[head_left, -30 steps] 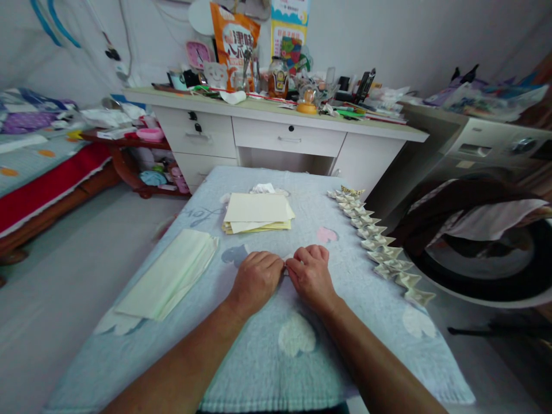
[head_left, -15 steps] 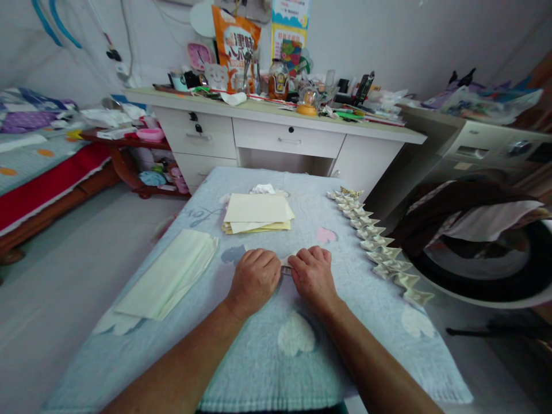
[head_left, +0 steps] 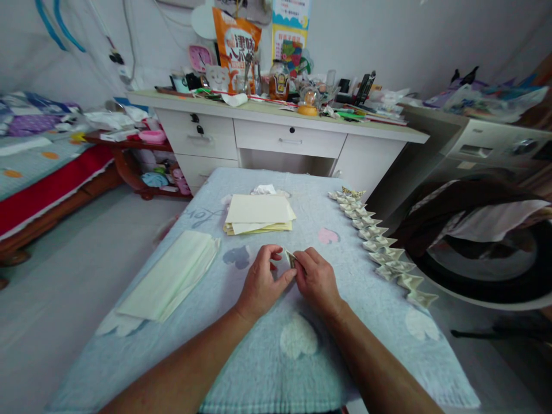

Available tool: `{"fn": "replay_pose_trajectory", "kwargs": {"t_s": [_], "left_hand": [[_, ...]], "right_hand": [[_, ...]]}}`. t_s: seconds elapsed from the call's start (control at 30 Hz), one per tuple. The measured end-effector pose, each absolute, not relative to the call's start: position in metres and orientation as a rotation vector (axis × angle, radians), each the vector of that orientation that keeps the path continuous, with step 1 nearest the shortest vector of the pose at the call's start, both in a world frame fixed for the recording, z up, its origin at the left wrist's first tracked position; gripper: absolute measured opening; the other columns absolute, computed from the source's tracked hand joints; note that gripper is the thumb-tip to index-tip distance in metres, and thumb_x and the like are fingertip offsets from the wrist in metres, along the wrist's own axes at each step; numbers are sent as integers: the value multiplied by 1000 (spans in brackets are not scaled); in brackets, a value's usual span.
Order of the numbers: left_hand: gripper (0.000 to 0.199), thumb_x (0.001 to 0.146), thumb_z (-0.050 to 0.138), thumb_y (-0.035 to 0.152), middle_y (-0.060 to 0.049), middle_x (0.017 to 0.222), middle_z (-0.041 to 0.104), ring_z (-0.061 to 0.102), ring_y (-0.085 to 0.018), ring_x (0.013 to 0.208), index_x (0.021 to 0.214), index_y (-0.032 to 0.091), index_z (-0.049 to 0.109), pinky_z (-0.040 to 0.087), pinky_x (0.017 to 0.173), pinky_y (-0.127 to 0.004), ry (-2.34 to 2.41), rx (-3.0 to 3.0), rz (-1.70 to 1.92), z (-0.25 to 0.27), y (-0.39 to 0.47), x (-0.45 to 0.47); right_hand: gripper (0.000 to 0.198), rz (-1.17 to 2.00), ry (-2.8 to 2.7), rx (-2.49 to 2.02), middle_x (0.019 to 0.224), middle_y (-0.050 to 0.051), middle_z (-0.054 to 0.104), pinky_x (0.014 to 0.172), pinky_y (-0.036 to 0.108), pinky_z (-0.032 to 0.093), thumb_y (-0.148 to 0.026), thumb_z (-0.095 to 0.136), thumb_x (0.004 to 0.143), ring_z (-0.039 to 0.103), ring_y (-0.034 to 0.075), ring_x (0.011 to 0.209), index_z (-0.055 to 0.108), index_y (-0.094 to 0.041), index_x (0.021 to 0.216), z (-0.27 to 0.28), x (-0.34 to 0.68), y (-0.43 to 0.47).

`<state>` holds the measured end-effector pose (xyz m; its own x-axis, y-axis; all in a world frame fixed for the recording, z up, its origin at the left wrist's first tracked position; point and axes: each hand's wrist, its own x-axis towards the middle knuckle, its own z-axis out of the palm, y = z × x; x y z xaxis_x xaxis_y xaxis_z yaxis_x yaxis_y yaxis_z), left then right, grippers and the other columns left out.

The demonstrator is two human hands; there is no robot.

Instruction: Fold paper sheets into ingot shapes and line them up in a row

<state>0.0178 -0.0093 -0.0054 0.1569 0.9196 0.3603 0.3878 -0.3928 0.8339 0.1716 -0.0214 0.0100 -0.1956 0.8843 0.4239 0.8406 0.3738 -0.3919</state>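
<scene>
Above the middle of the cloth-covered table, a small piece of folded paper (head_left: pixel 290 259) with a printed side sits between my hands. My right hand (head_left: pixel 317 277) pinches its right end, fingers closed. My left hand (head_left: pixel 263 282) is at its left, index finger and thumb apart around the paper; the thumb tip comes up to the right fingertips, and whether it touches the paper I cannot tell. Along the right side runs a row of folded paper pieces (head_left: pixel 382 244) with pointed ends. Beyond my hands lies a stack of cream and yellow paper sheets (head_left: pixel 259 210).
A pale green paper stack (head_left: pixel 170 276) lies at the table's left. Crumpled white tissue (head_left: pixel 264 189) is behind the cream sheets. A white desk (head_left: pixel 288 129) crowded with items stands beyond the table (head_left: pixel 259 374); a washing machine (head_left: pixel 478 144) is at right, a bed (head_left: pixel 56 178) at left.
Both hands were closed on the strip of paper, knuckles up. My left hand has now turned and spread its fingers, and the folded paper stands tilted in my right hand's pinch.
</scene>
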Motion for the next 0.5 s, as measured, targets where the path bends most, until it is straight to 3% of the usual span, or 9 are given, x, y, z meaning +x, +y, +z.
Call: {"fn": "replay_pose_trajectory", "kwargs": {"t_s": [0.17,0.5], "left_hand": [[26,80,62,23,-3,100,59,61,-13,82,102,21,50,52,70,-26,1248,1880,1202,3,-11,19],[25,75,58,19,2,80,61,58,-11,62,98,20,50,47,64,-24,1470,1765,1203,14,-5,20]], "right_hand": [[16,156,-2040,-1459,83,3,57,66,25,40,-15,47,86,54,16,75,59,-22,94,8,169,-23],[19,260,-2052,-1390,82,3,57,68,24,42,-16,48,87,55,16,73,57,-21,102,11,160,-26]]}}
